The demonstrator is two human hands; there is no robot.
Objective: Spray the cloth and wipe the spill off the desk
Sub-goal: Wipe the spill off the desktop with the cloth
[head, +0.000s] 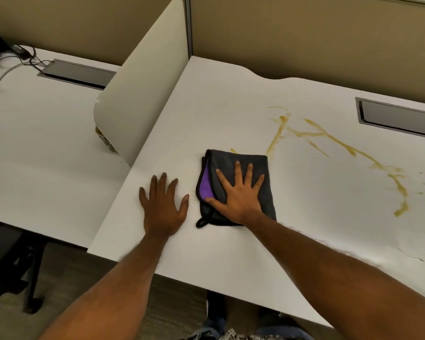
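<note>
1. Pressing down on the folded cloth, our right grip lies palm-flat with every finger spread wide. It pinches nothing.
2. Our left grip rests just left of the cloth, also spread and flat, palm on the bare white bench and apart from the fabric.
3. We see the cloth is dark grey, with a purple inner layer showing along its left edge and a small loop at its near left corner.
4. The spill, yellow-brown streaks, starts at the cloth's far right corner and runs off to the right. One small dab sits just beside the cloth's far edge.
5. Well right of the cloth, past the spill, a grey cable slot is set into the bench.
6. To the near right of the cloth we make out faint clear wet marks.
7. Left of the cloth stands a cream divider panel. Beyond it lies a neighbouring bench with dark cables.
</note>
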